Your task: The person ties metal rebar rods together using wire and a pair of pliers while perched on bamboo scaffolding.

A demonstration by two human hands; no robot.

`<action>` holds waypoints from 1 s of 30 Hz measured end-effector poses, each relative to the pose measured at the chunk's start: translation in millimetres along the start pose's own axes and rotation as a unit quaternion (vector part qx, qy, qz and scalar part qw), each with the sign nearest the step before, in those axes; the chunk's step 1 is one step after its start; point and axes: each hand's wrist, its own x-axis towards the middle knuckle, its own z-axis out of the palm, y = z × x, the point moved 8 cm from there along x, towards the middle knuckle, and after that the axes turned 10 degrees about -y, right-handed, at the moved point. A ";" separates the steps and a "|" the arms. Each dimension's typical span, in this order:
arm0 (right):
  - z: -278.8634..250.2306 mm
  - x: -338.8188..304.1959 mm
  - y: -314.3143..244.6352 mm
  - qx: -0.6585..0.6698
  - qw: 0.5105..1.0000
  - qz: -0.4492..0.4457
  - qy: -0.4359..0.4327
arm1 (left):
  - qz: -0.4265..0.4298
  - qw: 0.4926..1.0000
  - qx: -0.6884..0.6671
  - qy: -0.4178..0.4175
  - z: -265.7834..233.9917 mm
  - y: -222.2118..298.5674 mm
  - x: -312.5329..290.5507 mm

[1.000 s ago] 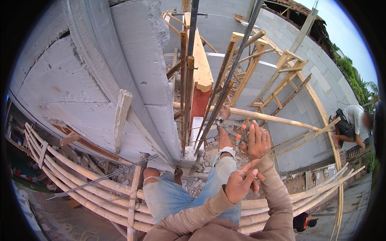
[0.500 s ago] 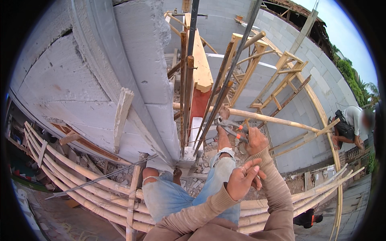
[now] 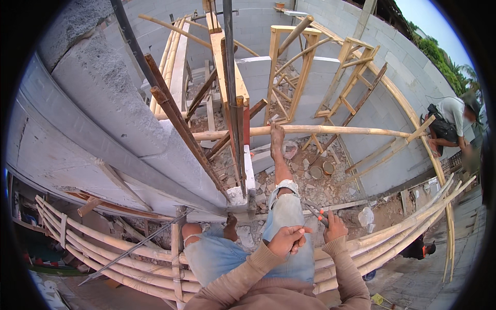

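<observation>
Right hand: the right hand [image 3: 336, 228] is kept near the right knee, and its fingers are closed around the handles of pincers.
Pincers: the pincers [image 3: 324, 219], with orange on the handles, are held in the right hand, just beside the right leg; their head is pointed forward and to the left, and no contact with the steel bars is made.
Left hand: the left hand [image 3: 288, 241] is held above the right thigh, with fingers curled and one finger stretched toward the right; whether something thin is pinched there cannot be told.
Legs: torn blue jeans [image 3: 292, 217] are worn; the bare right foot [image 3: 277, 135] is placed at a horizontal bamboo pole [image 3: 341, 130].
Steel bars: rusty steel bars [image 3: 178, 132] are seen rising beside the grey block wall [image 3: 108, 98]; a dark bar [image 3: 229, 51] is seen standing further right.
Bamboo rails: long bamboo rails [image 3: 403, 238] are laid side by side, and they are seen on both sides of the body.
Ground: broken rubble [image 3: 305, 181] is scattered beyond the right knee.
Wood: a light wooden frame [image 3: 305, 77] is stood farther away.
Co-worker: at the right, a crouching person [image 3: 449, 124] in a light shirt is seen, well apart from the hands.
</observation>
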 end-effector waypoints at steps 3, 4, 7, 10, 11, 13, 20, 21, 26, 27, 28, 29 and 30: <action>24.2 -65.3 35.7 0.014 0.998 0.049 0.034 | -0.080 0.996 -0.004 -0.041 -10.6 -32.4 -2.6; 31.6 -86.9 44.5 0.008 0.997 0.061 0.049 | -0.111 0.992 -0.008 -0.057 -9.9 -44.4 -6.5; 35.6 -136.6 48.4 0.011 0.998 0.018 0.056 | -0.125 0.991 0.000 -0.045 -13.9 -60.9 -1.8; 43.9 -168.1 54.8 -0.041 0.998 0.031 0.046 | -0.148 0.988 -0.011 -0.040 -2.0 -60.6 7.2; 50.3 -174.1 57.3 -0.028 0.997 0.054 0.037 | -0.153 0.987 -0.012 -0.045 3.7 -61.8 9.8; 62.6 -186.7 66.5 -0.012 0.995 0.101 0.016 | -0.121 0.991 -0.030 -0.058 21.7 -51.9 16.2; 99.7 -225.0 104.3 0.118 0.943 0.312 0.004 | -0.039 0.966 0.255 -0.032 18.1 1.5 14.3; 109.5 -227.2 107.3 0.136 0.936 0.324 0.004 | -0.029 0.952 0.304 -0.011 5.6 5.4 8.6; 121.5 -225.6 98.6 0.143 0.954 0.261 0.024 | 0.002 0.906 0.417 0.074 -50.1 14.4 -28.4; 126.3 -228.1 102.8 0.151 0.952 0.267 0.018 | 0.003 0.901 0.426 0.080 -53.2 15.0 -31.9; 127.4 -227.2 103.6 0.160 0.949 0.272 0.012 | 0.005 0.896 0.435 0.089 -53.5 17.7 -35.8; 126.6 -227.8 103.2 0.170 0.946 0.275 0.006 | 0.007 0.891 0.444 0.098 -53.7 18.9 -39.4; 121.6 -223.5 98.4 0.186 0.945 0.270 0.000 | 0.006 0.888 0.448 0.104 -54.5 19.7 -43.6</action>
